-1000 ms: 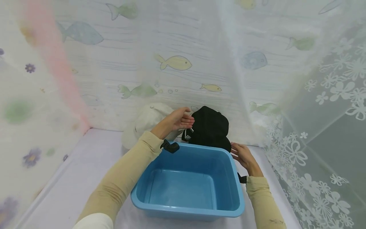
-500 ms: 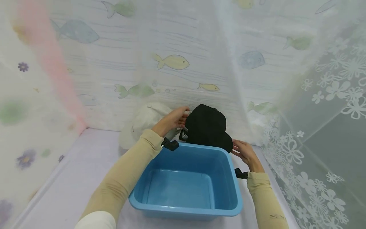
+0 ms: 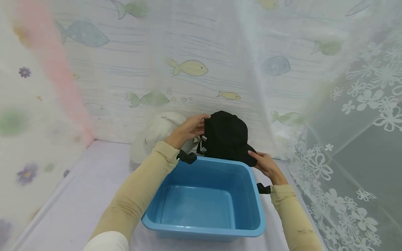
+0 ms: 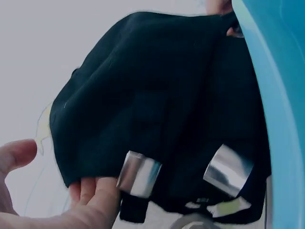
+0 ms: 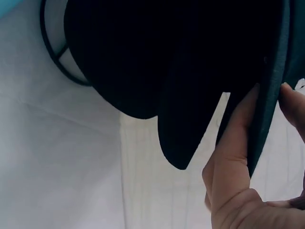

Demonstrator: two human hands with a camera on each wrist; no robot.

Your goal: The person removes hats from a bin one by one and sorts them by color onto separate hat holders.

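A black cap (image 3: 226, 136) is held just above the far rim of a blue plastic basin (image 3: 248, 223). My left hand (image 3: 200, 127) grips the cap's back edge beside its metal strap buckles (image 4: 139, 173); my fingers (image 4: 93, 192) curl under the black cloth (image 4: 157, 105). At the cap's brim, my right hand (image 3: 253, 155) pinches with the thumb on top. In the right wrist view the brim (image 5: 190, 95) sits between finger (image 5: 233, 157) and thumb. The basin holds nothing.
A white cap (image 3: 157, 134) lies behind my left wrist against the fish-print curtain (image 3: 188, 66). A lace flower curtain (image 3: 345, 139) closes the right side. The basin stands on a pale lilac sheet (image 3: 78, 195); its blue wall (image 4: 281, 95) is next to the cap.
My right hand moved up from the basin's corner and took hold of the brim. The black cap rose slightly, and my left hand closed tighter on its back.
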